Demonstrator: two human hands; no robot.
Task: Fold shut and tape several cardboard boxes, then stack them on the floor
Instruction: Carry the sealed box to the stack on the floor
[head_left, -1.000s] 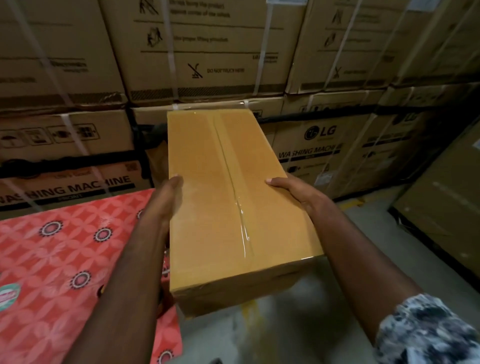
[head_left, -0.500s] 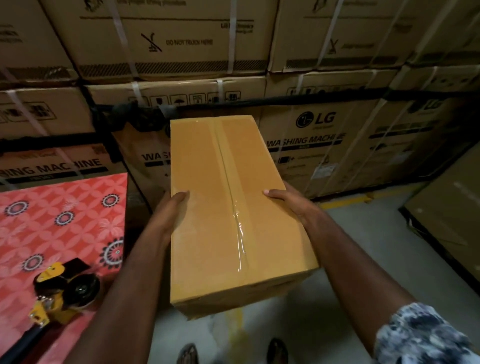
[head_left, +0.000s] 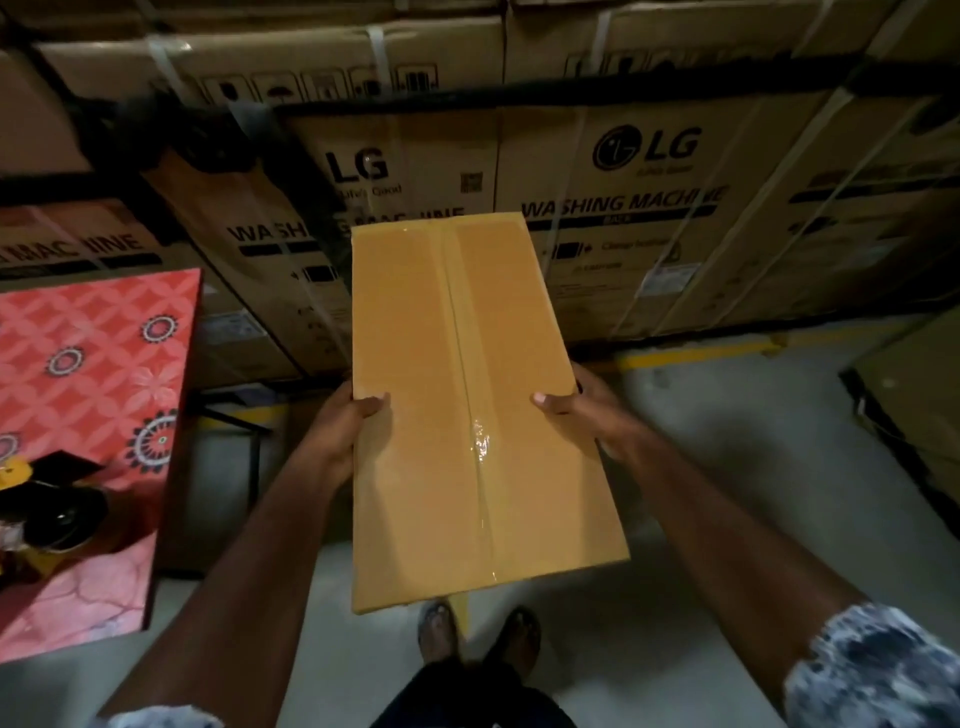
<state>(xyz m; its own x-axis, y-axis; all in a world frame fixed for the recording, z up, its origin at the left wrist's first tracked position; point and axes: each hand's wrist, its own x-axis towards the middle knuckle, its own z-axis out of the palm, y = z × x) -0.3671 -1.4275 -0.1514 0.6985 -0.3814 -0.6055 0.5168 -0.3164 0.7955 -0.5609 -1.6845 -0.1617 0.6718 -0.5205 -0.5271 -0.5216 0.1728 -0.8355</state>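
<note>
Ahead, washing-machine cartons (head_left: 649, 234) beyond taped box (head_left: 415, 415), red patterned table (head_left: 104, 338) leftward

One head-worn wide-angle view — looking forward and steeply down, close over the cardboard box (head_left: 415, 364) at centre; feet (head_left: 439, 639) at the bottom edge, washing machine cartons (head_left: 649, 234) across the top.

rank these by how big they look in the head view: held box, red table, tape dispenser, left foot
1. box and red table: look alike; the table runs off frame and the box is nearer, so unranked.
2. tape dispenser, partly off frame.
3. left foot.
</note>
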